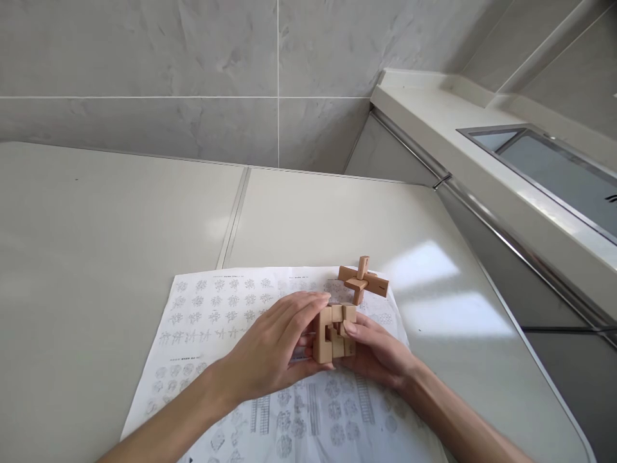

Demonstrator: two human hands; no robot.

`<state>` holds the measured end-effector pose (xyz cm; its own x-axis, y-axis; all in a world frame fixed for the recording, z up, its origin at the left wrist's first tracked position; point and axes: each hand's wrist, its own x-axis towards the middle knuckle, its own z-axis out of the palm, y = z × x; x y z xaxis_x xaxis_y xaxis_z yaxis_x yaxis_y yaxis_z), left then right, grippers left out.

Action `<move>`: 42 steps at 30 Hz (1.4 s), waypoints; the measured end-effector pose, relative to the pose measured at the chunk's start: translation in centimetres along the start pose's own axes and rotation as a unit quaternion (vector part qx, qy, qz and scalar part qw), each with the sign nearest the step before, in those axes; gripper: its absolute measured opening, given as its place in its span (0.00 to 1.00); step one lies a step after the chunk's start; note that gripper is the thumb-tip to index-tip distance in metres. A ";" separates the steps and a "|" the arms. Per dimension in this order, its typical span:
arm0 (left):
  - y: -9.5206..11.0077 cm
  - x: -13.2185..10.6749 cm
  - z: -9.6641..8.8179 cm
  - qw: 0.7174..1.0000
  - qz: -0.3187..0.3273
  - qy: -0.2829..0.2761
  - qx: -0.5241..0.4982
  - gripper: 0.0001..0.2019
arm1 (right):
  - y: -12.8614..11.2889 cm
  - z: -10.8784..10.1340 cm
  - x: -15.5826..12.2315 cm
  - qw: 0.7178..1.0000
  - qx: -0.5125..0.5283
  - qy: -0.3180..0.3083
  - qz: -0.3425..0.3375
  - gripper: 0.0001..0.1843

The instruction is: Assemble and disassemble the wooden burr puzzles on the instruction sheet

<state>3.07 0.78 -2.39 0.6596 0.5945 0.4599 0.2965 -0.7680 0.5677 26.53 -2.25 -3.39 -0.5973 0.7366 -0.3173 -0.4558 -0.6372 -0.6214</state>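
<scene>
Between my two hands is a light wooden block puzzle (pixel 324 341), a cube-like shape made of interlocking pieces with a gap in its front face. My left hand (pixel 277 337) grips it from the left, fingers over the top and thumb along the bottom edge. From the right, my right hand (pixel 378 350) holds it with the thumb on the front face near the gap; its other fingers are mostly hidden behind. Just beyond the puzzle, a cross-shaped wooden puzzle (pixel 378 285) of interlocked bars stands on the printed instruction sheet (pixel 193 341).
The creased sheet, covered in small diagrams, lies on a pale table (pixel 308 212) with a seam (pixel 234 218) across it. A tiled wall (pixel 193 51) rises behind. To the right is a counter (pixel 429 109) with an inset glass-like panel (pixel 554 167).
</scene>
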 end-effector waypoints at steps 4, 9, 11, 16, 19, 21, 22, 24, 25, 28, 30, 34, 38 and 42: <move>0.0 0.0 0.1 0.999 0.026 0.018 -0.037 0.38 | 0.1 0.1 -0.1 0.999 -0.030 0.033 0.000 0.20; 0.1 0.1 -0.2 0.997 0.042 0.068 -0.009 0.28 | -0.2 0.3 -0.1 0.998 -0.042 0.050 0.000 0.22; 0.1 0.1 -0.3 0.996 0.036 0.076 0.022 0.20 | -0.2 0.4 0.0 0.998 -0.036 0.049 -0.009 0.21; 0.0 0.0 0.0 0.995 0.020 0.092 0.023 0.20 | -0.3 0.2 0.2 1.000 -0.002 0.002 -0.019 0.21; -0.2 -0.1 0.3 0.997 0.006 0.080 -0.011 0.22 | -0.3 0.1 0.2 0.999 0.026 -0.041 0.009 0.24; -0.3 -0.2 0.3 0.997 -0.004 0.067 -0.024 0.22 | -0.4 0.2 0.3 0.997 0.050 -0.057 0.015 0.26; -0.3 -0.2 0.3 0.998 -0.007 0.060 -0.025 0.21 | -0.5 0.3 0.3 0.996 0.062 -0.060 0.014 0.26; -0.3 -0.2 0.3 0.998 -0.010 0.055 -0.022 0.21 | -0.7 0.4 0.4 0.995 0.078 -0.056 0.012 0.25; -0.3 -0.2 0.3 0.998 -0.009 0.052 -0.019 0.20 | -0.7 0.5 0.4 0.996 0.078 -0.051 0.012 0.24; -0.2 -0.2 0.3 0.999 0.000 0.042 -0.015 0.19 | -0.7 0.4 0.2 0.997 0.059 -0.041 0.031 0.23; -0.2 -0.2 0.3 0.999 0.008 0.035 -0.017 0.19 | -0.5 0.1 -0.1 0.997 0.035 -0.051 0.040 0.24; -0.2 -0.2 0.4 0.999 0.014 0.032 -0.014 0.18 | -0.2 -0.5 -0.4 0.997 -0.019 -0.077 0.013 0.25; -0.4 -0.4 0.8 0.998 0.003 0.038 -0.044 0.19 | -0.1 -0.9 -0.5 0.995 -0.032 -0.092 0.009 0.26; -0.5 -0.5 1.0 0.996 -0.013 0.038 -0.080 0.25 | -0.1 -1.0 -0.4 0.995 -0.015 -0.094 0.031 0.31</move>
<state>3.23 0.61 -3.57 0.5976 0.6339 0.4909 0.1948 -0.7088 0.6780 27.45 -2.29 -3.89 -0.7377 0.6386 -0.2189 -0.3956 -0.6717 -0.6263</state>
